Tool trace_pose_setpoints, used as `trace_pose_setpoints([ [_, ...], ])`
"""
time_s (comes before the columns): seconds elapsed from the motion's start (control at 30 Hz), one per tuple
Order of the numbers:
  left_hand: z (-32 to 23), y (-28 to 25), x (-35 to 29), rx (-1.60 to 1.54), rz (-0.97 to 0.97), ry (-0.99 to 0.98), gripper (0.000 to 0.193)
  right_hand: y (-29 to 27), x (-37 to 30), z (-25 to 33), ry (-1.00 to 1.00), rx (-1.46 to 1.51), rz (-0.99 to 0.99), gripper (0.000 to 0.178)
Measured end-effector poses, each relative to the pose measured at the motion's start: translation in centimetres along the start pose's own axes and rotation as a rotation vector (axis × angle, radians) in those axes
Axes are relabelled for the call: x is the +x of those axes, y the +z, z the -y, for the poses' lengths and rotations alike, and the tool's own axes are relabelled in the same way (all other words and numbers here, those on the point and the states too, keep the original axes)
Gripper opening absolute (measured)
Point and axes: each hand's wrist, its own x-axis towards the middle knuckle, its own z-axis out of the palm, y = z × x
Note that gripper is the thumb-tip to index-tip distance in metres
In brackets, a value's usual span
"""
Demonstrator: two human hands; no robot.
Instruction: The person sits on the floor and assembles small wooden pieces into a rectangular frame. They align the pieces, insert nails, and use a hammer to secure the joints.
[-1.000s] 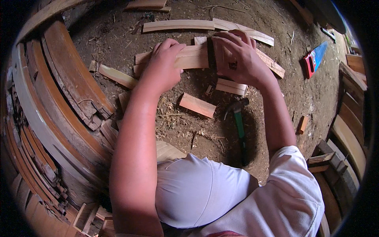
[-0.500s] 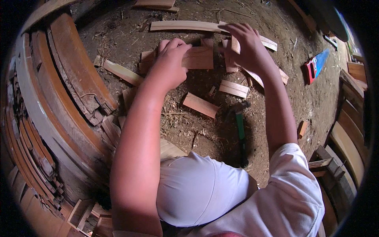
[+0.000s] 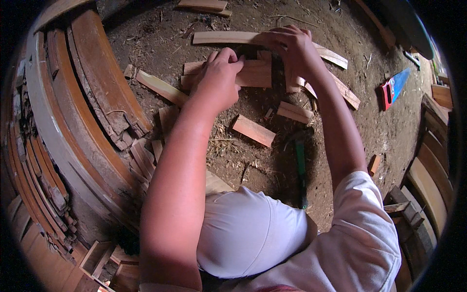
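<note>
My left hand (image 3: 217, 78) rests on a flat wooden board (image 3: 257, 78), its fingers bent over the far edge and the thumb at the near edge. More wood pieces lie under and beside that board, partly hidden by the hand. My right hand (image 3: 297, 47) is over a long, pale wooden strip (image 3: 226, 38) beyond the board. Its fingers are bent down onto the strip, and the fingertips are partly hidden. Just below the right hand a short wood piece (image 3: 293, 85) stands close to the board's right end. Two short offcuts lie nearer: one block (image 3: 254, 130) and another block (image 3: 295, 112).
A hammer (image 3: 300, 160) with a green handle lies on the dirt floor in front of me. A handsaw (image 3: 396, 88) with a blue blade and red handle is at the right. Stacked planks (image 3: 109, 73) line the left, and more timber (image 3: 428, 180) stands at the right edge.
The whole view has shifted slightly. My right hand's spread fingers have drawn together and come down onto the long strip. The left hand stays on the board.
</note>
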Motion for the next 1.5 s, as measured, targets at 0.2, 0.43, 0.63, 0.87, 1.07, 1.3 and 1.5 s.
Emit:
trace_pose_setpoints([
  [0.2, -0.4, -0.4, -0.4, -0.013, -0.007, -0.017, 0.045, -0.9, -1.2, 2.2, 0.039, 0.136, 0.111, 0.034],
  [0.43, -0.2, 0.4, -0.4, 0.050, -0.043, 0.019, 0.044, -0.5, -1.5, 1.9, -0.032, 0.333, 0.098, 0.038],
  [0.63, -0.1, 0.5, -0.6, 0.085, -0.067, 0.056, 0.044, -0.4, -1.6, 1.5, 0.013, 0.363, 0.154, 0.042],
  [0.87, 0.7, 0.8, -0.4, 0.067, -0.015, 0.104, 0.038, -0.5, -1.4, 2.0, 0.164, 0.430, 0.180, 0.041],
  [1.07, 0.4, 0.4, -0.3, 0.020, 0.006, 0.082, 0.038, -0.7, -0.9, 2.3, 0.188, 0.387, 0.219, 0.037],
  [1.3, -0.1, 0.0, -0.5, 0.025, 0.026, 0.058, 0.039, 0.2, -0.7, 1.1, 0.115, 0.371, 0.155, 0.033],
  [1.5, 0.3, 0.1, -0.5, 0.067, -0.002, 0.082, 0.038, 0.3, 0.0, 0.6, 0.069, 0.332, 0.180, 0.026],
])
